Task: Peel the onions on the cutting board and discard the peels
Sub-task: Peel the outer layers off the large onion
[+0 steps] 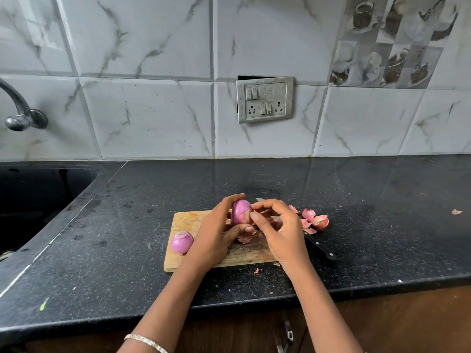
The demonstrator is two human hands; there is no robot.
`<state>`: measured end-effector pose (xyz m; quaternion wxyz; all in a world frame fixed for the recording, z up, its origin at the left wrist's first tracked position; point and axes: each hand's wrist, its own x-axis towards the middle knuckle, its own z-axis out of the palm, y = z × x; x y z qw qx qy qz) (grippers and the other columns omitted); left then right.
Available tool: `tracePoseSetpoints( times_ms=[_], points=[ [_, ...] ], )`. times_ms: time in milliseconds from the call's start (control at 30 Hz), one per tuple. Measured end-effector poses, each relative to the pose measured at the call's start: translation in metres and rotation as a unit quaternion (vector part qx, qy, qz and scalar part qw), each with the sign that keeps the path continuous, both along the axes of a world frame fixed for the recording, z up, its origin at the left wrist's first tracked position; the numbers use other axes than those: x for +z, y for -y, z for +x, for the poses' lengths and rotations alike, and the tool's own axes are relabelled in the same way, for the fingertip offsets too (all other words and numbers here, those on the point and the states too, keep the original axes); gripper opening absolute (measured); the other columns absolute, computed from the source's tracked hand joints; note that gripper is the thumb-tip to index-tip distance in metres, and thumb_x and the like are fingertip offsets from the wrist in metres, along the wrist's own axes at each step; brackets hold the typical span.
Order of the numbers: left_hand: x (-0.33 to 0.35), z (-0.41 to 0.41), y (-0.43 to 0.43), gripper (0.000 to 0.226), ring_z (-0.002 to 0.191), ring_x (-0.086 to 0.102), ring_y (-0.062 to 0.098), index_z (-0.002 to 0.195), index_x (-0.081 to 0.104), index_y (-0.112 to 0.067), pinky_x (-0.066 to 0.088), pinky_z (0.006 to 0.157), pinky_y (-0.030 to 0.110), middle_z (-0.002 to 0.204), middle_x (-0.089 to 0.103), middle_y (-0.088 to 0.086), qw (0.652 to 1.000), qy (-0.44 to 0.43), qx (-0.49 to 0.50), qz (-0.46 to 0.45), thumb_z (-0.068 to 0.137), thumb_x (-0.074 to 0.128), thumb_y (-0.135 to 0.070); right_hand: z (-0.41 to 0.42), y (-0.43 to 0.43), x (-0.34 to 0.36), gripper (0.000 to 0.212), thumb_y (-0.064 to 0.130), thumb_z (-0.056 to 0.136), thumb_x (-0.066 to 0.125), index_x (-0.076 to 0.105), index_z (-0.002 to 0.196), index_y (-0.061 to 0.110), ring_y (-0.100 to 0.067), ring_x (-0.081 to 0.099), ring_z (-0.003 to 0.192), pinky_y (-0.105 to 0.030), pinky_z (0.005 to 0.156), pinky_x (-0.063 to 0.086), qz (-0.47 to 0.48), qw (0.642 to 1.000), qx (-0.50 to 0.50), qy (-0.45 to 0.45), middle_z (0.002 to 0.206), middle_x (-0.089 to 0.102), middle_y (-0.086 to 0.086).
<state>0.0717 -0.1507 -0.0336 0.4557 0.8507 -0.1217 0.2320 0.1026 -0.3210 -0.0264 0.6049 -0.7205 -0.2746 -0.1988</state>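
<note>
Above the wooden cutting board [188, 220], the left hand [214, 233] cups a red onion [240, 211] upright, fingers curled round it. Right hand [283, 230] arches over, thumb and forefinger pinching its loose peel [246, 216]. A peeled onion [181, 242] rests on the board's left edge.

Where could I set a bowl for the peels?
Bare counter runs right of the peels and knife, and between the board and sink. The board itself is crowded by a peeled onion, scraps and both hands.
</note>
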Motion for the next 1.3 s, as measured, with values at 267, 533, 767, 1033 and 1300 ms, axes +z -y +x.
tracePoseSetpoints(
  times_ms=[267, 533, 767, 1033, 1300],
  points=[
    [0.0048, -0.0026, -0.0008, 0.064, 0.118, 0.059, -0.003, 0.148, 0.049, -0.028, 0.049, 0.098, 0.018, 0.133, 0.063, -0.014, 1.0, -0.006, -0.02, 0.002, 0.088, 0.071, -0.038, 0.0025, 0.0013, -0.0002, 0.015, 0.009, 0.086, 0.078, 0.071, 0.089, 0.023, -0.016, 0.068, 0.088, -0.03, 0.081, 0.053, -0.005, 1.0, 0.002, 0.003, 0.09, 0.072, 0.006],
    [0.0035, -0.001, -0.0021, 0.063, 0.116, 0.058, -0.007, 0.147, 0.051, -0.028, 0.046, 0.094, 0.01, 0.132, 0.062, -0.016, 1.0, -0.01, -0.026, -0.002, 0.088, 0.073, -0.034, 0.0073, 0.0013, -0.0046, 0.014, 0.014, 0.09, 0.075, 0.067, 0.087, 0.025, -0.015, 0.063, 0.086, -0.023, 0.078, 0.045, -0.05, 0.999, 0.006, -0.013, 0.091, 0.066, 0.005],
    [-0.0024, 0.0029, -0.004, 0.069, 0.108, 0.063, 0.009, 0.135, 0.058, -0.027, 0.057, 0.09, 0.034, 0.123, 0.064, -0.007, 0.999, -0.008, -0.005, -0.042, 0.075, 0.078, -0.055, 0.0035, -0.0021, -0.0038, 0.01, 0.029, 0.093, 0.064, 0.062, 0.09, 0.019, -0.011, 0.058, 0.089, -0.02, 0.08, 0.044, -0.062, 0.998, 0.02, 0.027, 0.095, 0.056, 0.006],
    [-0.0033, 0.0026, -0.0056, 0.076, 0.102, 0.063, 0.015, 0.12, 0.054, -0.03, 0.058, 0.08, 0.04, 0.114, 0.064, -0.013, 0.998, 0.021, 0.034, -0.053, 0.063, 0.079, -0.073, 0.0036, -0.0004, -0.0035, 0.005, 0.015, 0.094, 0.064, 0.062, 0.089, 0.014, -0.021, 0.062, 0.085, -0.037, 0.081, 0.051, -0.023, 0.998, 0.061, -0.012, 0.088, 0.065, -0.002],
    [0.0027, -0.0017, -0.0019, 0.071, 0.087, 0.064, 0.001, 0.122, 0.054, -0.019, 0.048, 0.072, 0.012, 0.11, 0.067, -0.013, 0.998, 0.0, 0.028, -0.064, 0.068, 0.076, -0.059, 0.0026, 0.0004, -0.0036, 0.005, 0.014, 0.097, 0.062, 0.062, 0.093, 0.01, -0.022, 0.07, 0.088, -0.048, 0.086, 0.056, 0.033, 0.997, 0.054, -0.042, 0.087, 0.07, -0.01]
  ],
)
